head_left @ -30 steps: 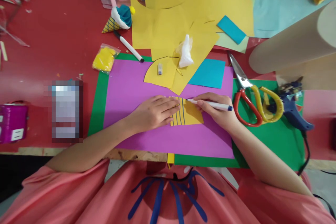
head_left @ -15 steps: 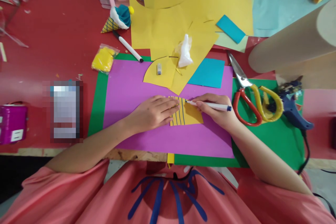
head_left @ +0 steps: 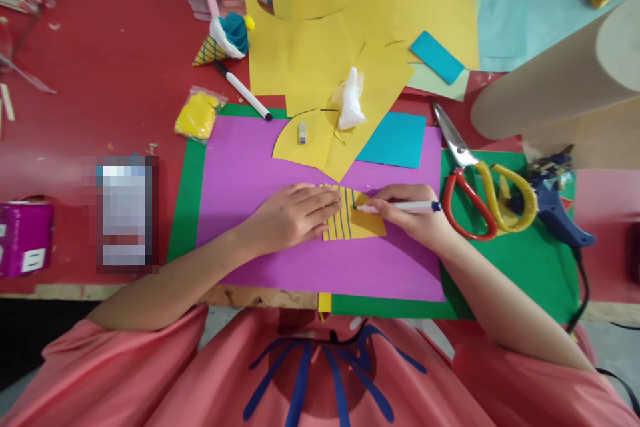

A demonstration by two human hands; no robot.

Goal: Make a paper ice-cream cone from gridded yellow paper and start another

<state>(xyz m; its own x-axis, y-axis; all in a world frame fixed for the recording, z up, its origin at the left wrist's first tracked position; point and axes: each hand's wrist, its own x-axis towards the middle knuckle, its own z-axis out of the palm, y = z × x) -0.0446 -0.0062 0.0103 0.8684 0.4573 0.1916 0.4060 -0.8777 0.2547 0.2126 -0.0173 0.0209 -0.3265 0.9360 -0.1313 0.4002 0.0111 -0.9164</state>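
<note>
Marker tip on the yellow paper piece, centre of the frame

The right hand [head_left: 415, 217] grips the marker [head_left: 400, 207], lying left-right with its tip just right of the drawn stripes on the yellow piece [head_left: 357, 220]; the left hand [head_left: 290, 217] lies flat, fingers [head_left: 327, 203] released, pinning the piece's left part.

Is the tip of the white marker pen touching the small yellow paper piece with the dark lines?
Touching. In the head view the right hand holds the white marker pen, its tip resting on the small yellow paper piece, at a fresh dark line.
</note>
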